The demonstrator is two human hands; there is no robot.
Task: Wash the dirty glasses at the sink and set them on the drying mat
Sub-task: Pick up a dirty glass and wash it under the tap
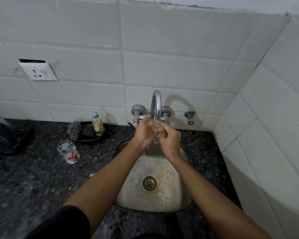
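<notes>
A dark mat (pixel 5 135) lay at the far left of the stone counter (pixel 33 183). Right of it a dirty glass (pixel 68 152) stood upright with red dregs at its bottom. Behind it, a black dish (pixel 88 131) held a steel scrubber (pixel 74 130) and a small bottle (pixel 97 124) of pale liquid. Over the steel sink (pixel 171 195), the left hand (pixel 141 133) and right hand (pixel 170 142) both gripped a second glass (pixel 154 129), brownish inside, under the running tap (pixel 156 104). Water spilled toward the drain (pixel 149 183).
</notes>
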